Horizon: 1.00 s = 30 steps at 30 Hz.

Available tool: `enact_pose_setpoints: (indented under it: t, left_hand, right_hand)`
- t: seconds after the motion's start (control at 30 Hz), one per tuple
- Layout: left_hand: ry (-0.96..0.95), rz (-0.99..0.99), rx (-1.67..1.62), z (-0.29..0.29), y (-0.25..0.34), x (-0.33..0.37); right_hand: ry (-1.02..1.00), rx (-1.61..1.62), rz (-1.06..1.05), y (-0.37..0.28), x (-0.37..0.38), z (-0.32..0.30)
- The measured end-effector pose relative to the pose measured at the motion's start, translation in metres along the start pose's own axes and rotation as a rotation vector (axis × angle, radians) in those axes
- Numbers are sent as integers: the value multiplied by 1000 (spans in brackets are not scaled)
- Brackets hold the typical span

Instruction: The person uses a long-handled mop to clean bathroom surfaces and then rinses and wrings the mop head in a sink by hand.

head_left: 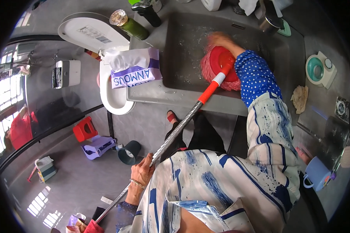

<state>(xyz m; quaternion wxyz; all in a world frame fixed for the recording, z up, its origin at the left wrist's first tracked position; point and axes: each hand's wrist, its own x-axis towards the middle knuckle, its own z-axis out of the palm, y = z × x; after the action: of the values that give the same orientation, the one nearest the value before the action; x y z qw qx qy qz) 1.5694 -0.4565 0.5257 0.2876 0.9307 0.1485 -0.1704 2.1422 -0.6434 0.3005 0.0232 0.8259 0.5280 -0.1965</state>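
A mop lies slanted over the front rim of a grey sink [179, 91]. Its red head cap [217, 60] and pink-red strands [207, 72] rest in the basin, where some water shows. My left hand [142, 171], with a bangle at the wrist, is closed round the silver twisted mop handle [177, 130] in front of my body. My right hand [221, 42] reaches over the cap to the far side of the mop head and touches the strands. Its fingers are blurred and partly hidden. A blue dotted sleeve cover [256, 75] is on my right forearm.
Left of the basin lies a white and purple tissue pack [136, 68], beside a toilet [114, 97] with its lid raised. A green jar [129, 25] stands behind it. On the floor are a red stool [85, 129], a purple stool [98, 146] and a dark bin [130, 152].
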Motion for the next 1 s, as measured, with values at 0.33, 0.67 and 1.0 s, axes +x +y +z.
enact_pose_setpoints:
  t: [0.33,0.67,1.0]
  left_hand:
    - [-14,-67,-212,11,6,1]
    - [4,-91,-60,-8,-2,8]
    - [-76,-212,-247,13,3,8]
  right_hand:
    - [492,1508,946,25,-131,24]
    - [96,1136,839,29,-113,-4]
    - [543,1414,803,31,-88,61]
